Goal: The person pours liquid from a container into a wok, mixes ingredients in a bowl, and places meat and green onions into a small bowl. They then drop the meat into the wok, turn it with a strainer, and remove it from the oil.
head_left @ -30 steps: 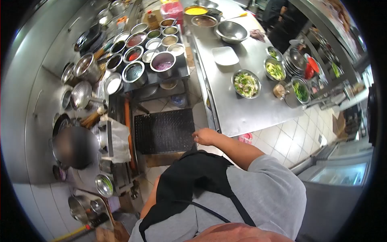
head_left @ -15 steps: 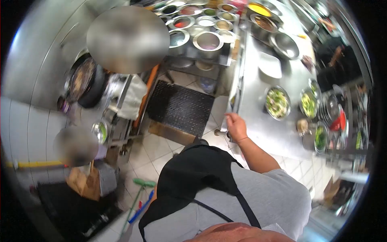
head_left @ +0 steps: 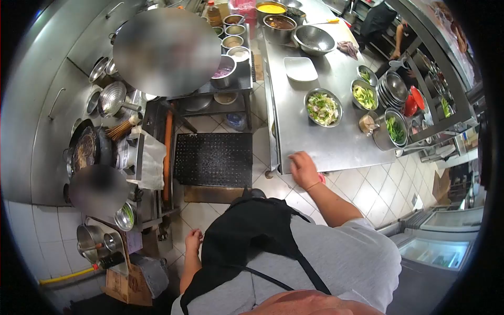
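Fingers of our right hand (head_left: 304, 171) are loosely bent, seemingly released, over the near corner of the steel surface (head_left: 294, 143); they hold nothing that we can see, though we cannot tell if they touch the metal. This hand has moved from beside the edge to over the corner, and our left hand (head_left: 193, 240) has come into view beside the black apron (head_left: 244, 226), so both hands now show, well apart from each other. The left fingers are half curled (we cannot tell whether they enclose something small). Nearest vessel to our right hand is the bowl of chopped vegetables (head_left: 325, 125), upright on the surface, with the white dish (head_left: 300, 69) beyond it; we judge both hands are not handling either.
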Available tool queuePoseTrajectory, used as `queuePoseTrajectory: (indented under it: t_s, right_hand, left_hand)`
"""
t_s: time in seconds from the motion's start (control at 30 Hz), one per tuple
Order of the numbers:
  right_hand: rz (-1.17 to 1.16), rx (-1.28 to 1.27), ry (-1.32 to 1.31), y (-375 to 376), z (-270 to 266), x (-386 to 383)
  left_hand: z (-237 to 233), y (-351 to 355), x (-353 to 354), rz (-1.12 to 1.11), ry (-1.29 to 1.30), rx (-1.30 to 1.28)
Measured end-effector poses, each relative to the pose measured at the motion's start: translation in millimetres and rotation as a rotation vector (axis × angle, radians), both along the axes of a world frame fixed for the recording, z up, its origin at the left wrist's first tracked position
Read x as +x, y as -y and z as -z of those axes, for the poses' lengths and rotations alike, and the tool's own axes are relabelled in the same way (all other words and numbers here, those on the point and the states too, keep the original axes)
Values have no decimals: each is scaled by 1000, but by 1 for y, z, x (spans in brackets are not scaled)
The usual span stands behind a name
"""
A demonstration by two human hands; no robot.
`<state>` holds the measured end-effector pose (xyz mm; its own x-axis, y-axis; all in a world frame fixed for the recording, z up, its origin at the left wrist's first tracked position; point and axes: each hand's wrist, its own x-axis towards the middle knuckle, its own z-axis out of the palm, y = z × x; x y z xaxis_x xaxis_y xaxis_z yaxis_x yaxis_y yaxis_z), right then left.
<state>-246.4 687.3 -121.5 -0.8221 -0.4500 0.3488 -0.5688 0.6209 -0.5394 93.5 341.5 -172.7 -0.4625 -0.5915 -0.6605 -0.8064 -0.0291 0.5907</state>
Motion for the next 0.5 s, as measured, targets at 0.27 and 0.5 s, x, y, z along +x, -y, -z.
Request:
queuePoseTrajectory:
  t_s: [0.27,0.5]
  right_hand:
    - [-304,270,-168,56,6,3]
    - [-329,394,-200,71,-2,15]
  left_hand:
    - [125,1,95,-170,-226,192]
    - [117,-55,233,173,336,-111]
